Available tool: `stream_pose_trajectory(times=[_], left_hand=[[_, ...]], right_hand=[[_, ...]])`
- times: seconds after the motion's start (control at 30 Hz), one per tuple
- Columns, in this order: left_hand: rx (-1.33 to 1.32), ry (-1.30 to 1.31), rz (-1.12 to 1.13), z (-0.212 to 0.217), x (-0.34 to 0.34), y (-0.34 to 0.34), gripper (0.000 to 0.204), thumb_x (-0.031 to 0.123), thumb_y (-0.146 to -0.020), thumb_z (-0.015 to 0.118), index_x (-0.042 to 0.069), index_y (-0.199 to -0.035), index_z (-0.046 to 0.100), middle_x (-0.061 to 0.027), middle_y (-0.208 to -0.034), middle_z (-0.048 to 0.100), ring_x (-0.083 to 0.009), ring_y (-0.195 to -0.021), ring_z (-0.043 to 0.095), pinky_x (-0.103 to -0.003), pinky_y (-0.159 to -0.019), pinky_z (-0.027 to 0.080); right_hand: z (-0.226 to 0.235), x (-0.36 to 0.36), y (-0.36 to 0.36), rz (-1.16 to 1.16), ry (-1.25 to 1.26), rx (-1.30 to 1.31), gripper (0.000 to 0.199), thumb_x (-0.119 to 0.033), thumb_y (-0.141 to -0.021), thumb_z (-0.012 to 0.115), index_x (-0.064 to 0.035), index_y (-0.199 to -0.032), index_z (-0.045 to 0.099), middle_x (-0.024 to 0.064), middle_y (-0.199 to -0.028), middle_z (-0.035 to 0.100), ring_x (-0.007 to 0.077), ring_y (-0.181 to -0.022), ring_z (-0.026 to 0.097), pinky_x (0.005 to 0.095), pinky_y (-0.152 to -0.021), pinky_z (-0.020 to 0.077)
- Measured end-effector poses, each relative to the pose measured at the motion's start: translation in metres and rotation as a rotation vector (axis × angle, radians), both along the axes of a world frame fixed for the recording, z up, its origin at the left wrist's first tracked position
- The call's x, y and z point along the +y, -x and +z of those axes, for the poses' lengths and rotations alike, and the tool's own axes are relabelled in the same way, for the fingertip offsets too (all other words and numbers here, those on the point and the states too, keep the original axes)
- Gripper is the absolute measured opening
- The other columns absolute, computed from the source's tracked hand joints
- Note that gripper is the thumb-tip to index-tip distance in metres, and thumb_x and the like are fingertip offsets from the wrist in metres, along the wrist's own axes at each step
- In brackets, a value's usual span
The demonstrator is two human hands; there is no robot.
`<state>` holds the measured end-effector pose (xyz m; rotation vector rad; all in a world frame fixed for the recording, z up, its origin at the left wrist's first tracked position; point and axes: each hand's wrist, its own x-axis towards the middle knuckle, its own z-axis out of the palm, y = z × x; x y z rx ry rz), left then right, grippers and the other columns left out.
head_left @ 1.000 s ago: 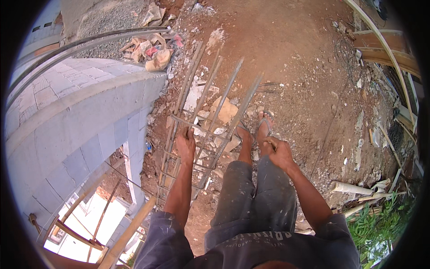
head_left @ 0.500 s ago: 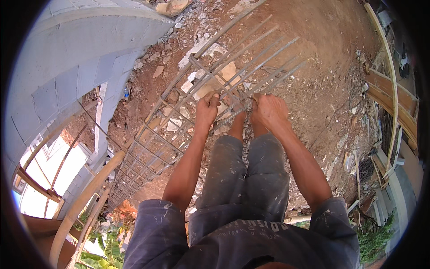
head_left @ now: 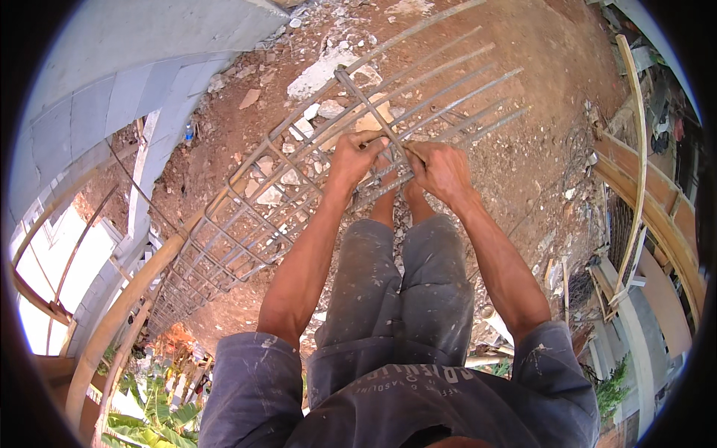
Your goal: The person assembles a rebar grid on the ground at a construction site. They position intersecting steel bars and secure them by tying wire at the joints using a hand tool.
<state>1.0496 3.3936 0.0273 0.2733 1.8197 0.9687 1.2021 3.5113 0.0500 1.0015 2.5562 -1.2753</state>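
Observation:
A rebar cage point(head_left: 243, 216) of long steel bars and square stirrups slants across the ground from lower left to upper right. Its bare bar ends point(head_left: 489, 75) stick out past the last stirrup point(head_left: 366, 99). My left hand point(head_left: 351, 160) is closed on this stirrup among the bars, thumb and fingers pinched together. On the stirrup's near side, my right hand point(head_left: 442, 172) has its fingers curled around the metal close to the lower bars. The fingertips are partly hidden, so any small thing in them cannot be made out. My feet stand just below the cage.
A bamboo pole point(head_left: 123, 313) runs along the left beside the cage. A grey block wall point(head_left: 97, 112) rises at upper left. Broken rubble point(head_left: 321, 75) lies on the reddish soil. Wooden boards point(head_left: 650, 201) and a curved bamboo strip point(head_left: 637, 134) stand at the right.
The view has shifted a little. My left hand has moved upward to the last stirrup, closer to my right hand. The stirrup appears farther along toward the bar ends.

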Motion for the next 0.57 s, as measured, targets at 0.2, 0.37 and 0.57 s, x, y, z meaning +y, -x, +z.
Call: stream_pose_trajectory(times=[0.2,0.37,0.57], left_hand=[[0.213,-0.003,-0.071,0.007,0.0,-0.003,0.031,0.024,-0.088,0.067,-0.005,-0.099,0.071,-0.011,-0.081,0.068,-0.0148,-0.068,0.059,-0.03,-0.063,0.046],[0.099,0.082,-0.035,0.018,0.011,-0.002,0.028,0.024,-0.09,0.064,-0.002,-0.098,0.071,-0.0116,-0.084,0.069,-0.0152,-0.076,0.059,-0.031,-0.074,0.046],[-0.268,0.05,0.182,-0.016,0.001,0.006,0.026,0.03,-0.093,0.063,0.009,-0.106,0.072,-0.0084,-0.09,0.071,-0.0176,-0.082,0.062,-0.031,-0.082,0.046]], right_hand=[[0.008,-0.01,0.004,-0.087,0.0,-0.052,0.018,-0.022,-0.089,0.06,-0.0107,-0.096,0.071,0.0124,-0.082,0.069,0.0337,-0.074,0.066,0.0438,-0.064,0.0517],[0.005,-0.01,0.002,-0.198,0.029,-0.086,0.017,-0.023,-0.089,0.061,-0.0127,-0.098,0.07,0.0131,-0.081,0.069,0.0343,-0.073,0.066,0.0453,-0.065,0.0515],[0.001,-0.01,0.005,-0.229,0.068,-0.225,0.022,-0.024,-0.087,0.064,-0.01,-0.102,0.071,0.0156,-0.082,0.069,0.0337,-0.076,0.068,0.0436,-0.068,0.0524]])
